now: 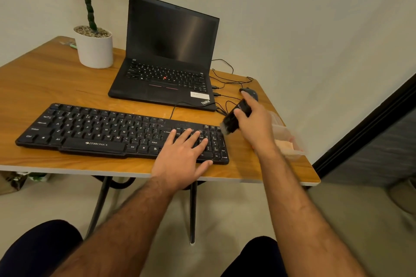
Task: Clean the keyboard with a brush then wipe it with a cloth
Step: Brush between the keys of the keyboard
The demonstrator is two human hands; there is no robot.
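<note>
the black keyboard (108, 132) lies along the near edge of the wooden bench (56, 78), in front of an open laptop (166, 56). the left hand (182, 155) rests flat with fingers spread on the keyboard's right end. the right hand (254, 123) is wrapped around a black brush (234, 119), bristles blurred just above the keyboard's far right corner.

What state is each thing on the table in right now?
Laptop: lid open, screen dark.
Keyboard: flat on the table, cable attached.
Left hand: open, flat on the keyboard's right keys.
Right hand: shut on the brush.
Brush: tilted, bristles blurred at the keyboard's right end.
Mouse: lying behind the right hand.
Plant: upright.
</note>
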